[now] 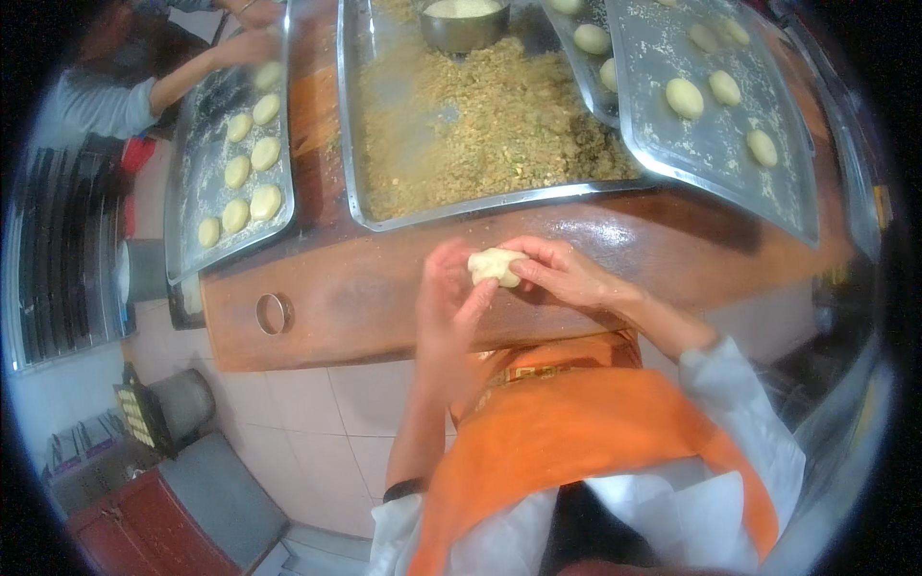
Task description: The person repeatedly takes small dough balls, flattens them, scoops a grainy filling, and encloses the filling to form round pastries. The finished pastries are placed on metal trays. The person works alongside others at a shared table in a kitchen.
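A pale lump of dough [494,267] is held between my two hands above the front part of the wooden table. My left hand [452,288] has its thumb on the near side of the dough, and its blurred fingers rise beside it. The thumb and fingers of my right hand [558,270] pinch the dough from the right. Its surface looks uneven and bunched; whether anything is inside cannot be seen. Just beyond my hands lies a large metal tray [461,214] with crumbly yellow-brown filling [490,122] spread across it.
A metal bowl [464,29] stands in the filling tray. Left, a floured tray [209,144] bears several flattened dough rounds; a co-worker's hand [248,49] reaches over it. Right, a tilted tray [655,137] with dough balls overlaps the filling tray. A metal ring [274,314] sits near the table's left end.
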The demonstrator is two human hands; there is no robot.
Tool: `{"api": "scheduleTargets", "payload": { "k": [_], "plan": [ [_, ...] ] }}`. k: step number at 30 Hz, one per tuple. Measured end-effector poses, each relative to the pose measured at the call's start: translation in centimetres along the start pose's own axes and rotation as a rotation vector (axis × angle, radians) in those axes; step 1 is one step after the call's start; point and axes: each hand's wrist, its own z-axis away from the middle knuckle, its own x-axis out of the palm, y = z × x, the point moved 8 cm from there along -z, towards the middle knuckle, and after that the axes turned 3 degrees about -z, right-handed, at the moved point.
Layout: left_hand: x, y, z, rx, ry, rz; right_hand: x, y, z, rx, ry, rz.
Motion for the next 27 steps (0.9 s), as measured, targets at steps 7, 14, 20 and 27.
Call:
{"api": "scheduleTargets", "payload": {
  "k": [7, 14, 20, 27],
  "plan": [
    [-0.3, -0.2, -0.6, -0.087, -0.082, 0.215, 1.0, -2.5, 0.0, -0.334, -0.067, 0.350],
    [-1.7, -0.3, -0.5, 0.128, -0.057, -0.029, 2.9, -4.5, -0.7, -0.206, -0.114, 0.664],
    [0.8, 7.6, 1.0, 0.629, 0.064, -0.891, 3.0, -1.6, -1.1, -0.172, -0.181, 0.625],
    [0.0, 4.8, 1.4, 0.323, 0.162, -0.749, 5.2, -4.6, 0.6, -0.329, -0.332, 0.157]
  ]
}}
